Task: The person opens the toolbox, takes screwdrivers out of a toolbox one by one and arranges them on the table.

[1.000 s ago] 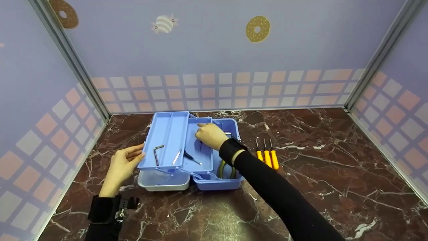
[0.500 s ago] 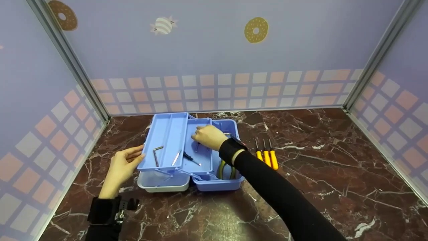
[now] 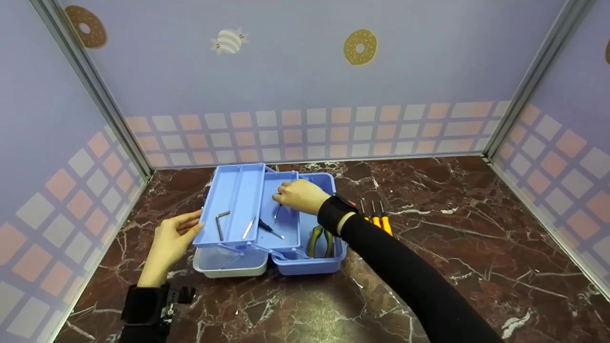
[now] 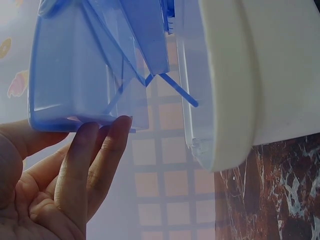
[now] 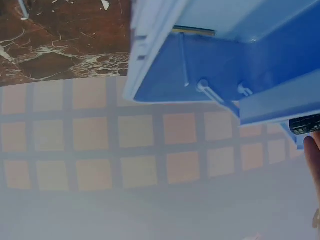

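A blue toolbox [image 3: 305,267] stands open on the marble-patterned table, its two trays fanned out to the left. My left hand [image 3: 172,238] grips the left edge of the upper tray [image 3: 228,190], thumb and fingers on its rim, as the left wrist view shows. Over the middle tray [image 3: 288,238] my right hand [image 3: 301,196] pinches a small screwdriver [image 5: 305,124] by its black knurled handle, thin shaft pointing down. In the upper tray lie a hex key [image 3: 219,226] and a slim silver tool [image 3: 248,227]. Another small black screwdriver [image 3: 271,228] rests in the middle tray.
Green-handled pliers [image 3: 329,243] lie in the toolbox's deep base. Several yellow-handled screwdrivers [image 3: 386,225] lie right of the box, partly behind the right forearm. A pale lid [image 3: 231,271] sits under the upper tray. Patterned walls [image 3: 305,71] enclose the table.
My right hand has shifted slightly left and toward me, and more of the thin screwdriver shaft shows below it. The left hand keeps its grip on the tray. The head view has tilted a little.
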`<state>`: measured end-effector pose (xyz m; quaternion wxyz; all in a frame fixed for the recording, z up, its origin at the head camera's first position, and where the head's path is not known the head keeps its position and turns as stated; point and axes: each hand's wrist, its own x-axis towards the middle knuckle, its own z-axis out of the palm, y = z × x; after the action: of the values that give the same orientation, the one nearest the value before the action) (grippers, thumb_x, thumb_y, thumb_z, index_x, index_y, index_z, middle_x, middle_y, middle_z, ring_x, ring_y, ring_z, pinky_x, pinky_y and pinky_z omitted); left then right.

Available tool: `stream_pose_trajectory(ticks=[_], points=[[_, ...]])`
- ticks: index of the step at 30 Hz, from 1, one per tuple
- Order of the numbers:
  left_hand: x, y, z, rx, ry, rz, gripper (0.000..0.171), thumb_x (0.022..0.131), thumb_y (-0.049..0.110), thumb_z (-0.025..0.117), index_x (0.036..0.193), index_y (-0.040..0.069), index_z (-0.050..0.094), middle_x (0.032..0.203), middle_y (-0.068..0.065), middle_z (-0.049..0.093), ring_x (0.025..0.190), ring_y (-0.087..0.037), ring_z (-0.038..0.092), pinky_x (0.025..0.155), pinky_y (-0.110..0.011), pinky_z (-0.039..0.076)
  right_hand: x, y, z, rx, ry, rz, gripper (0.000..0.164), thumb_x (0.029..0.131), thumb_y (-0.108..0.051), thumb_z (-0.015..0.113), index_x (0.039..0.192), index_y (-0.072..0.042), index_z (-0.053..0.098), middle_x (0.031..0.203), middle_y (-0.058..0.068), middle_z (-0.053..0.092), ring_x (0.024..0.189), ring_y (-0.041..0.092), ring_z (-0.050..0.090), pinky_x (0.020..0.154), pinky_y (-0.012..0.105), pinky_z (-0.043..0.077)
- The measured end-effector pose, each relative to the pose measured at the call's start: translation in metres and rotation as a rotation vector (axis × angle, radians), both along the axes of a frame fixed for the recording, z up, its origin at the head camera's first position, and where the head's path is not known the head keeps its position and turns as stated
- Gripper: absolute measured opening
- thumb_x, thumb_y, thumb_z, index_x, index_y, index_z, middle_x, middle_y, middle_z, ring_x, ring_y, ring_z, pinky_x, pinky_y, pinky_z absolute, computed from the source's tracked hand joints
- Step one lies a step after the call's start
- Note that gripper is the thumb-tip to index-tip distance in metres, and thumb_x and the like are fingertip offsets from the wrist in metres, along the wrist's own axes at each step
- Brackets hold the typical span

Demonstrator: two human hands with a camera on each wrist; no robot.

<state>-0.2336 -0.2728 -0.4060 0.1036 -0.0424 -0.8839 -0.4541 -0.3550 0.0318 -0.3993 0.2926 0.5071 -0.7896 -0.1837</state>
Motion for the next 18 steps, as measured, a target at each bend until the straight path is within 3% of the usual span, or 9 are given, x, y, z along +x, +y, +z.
stream_pose_trajectory(ticks=[9,18], points=[[0.0,0.001,0.0,-0.012,-0.002,0.009,0.037,0.097,0.008,0.062,0.132,-0.006,0.059,0.122,-0.028,0.066,0.113,-0.036,0.066,0.081,0.0,0.046,0.002,0.021,0.012,-0.125,-0.02,0.028,0.017,0.095,0.0,0.056,0.101,-0.012,0.066,0.088,0.002,0.069,0.081,0.017,0.064,0.06,0.026,0.055],[0.0,0.001,0.001,-0.006,0.007,0.006,0.037,0.097,0.007,0.061,0.132,-0.006,0.059,0.122,-0.028,0.066,0.113,-0.038,0.065,0.081,0.0,0.046,0.007,0.044,0.015,-0.304,-0.033,0.092,0.015,0.081,-0.005,0.066,0.095,-0.011,0.066,0.086,0.004,0.067,0.078,0.02,0.063,0.057,0.031,0.057]])
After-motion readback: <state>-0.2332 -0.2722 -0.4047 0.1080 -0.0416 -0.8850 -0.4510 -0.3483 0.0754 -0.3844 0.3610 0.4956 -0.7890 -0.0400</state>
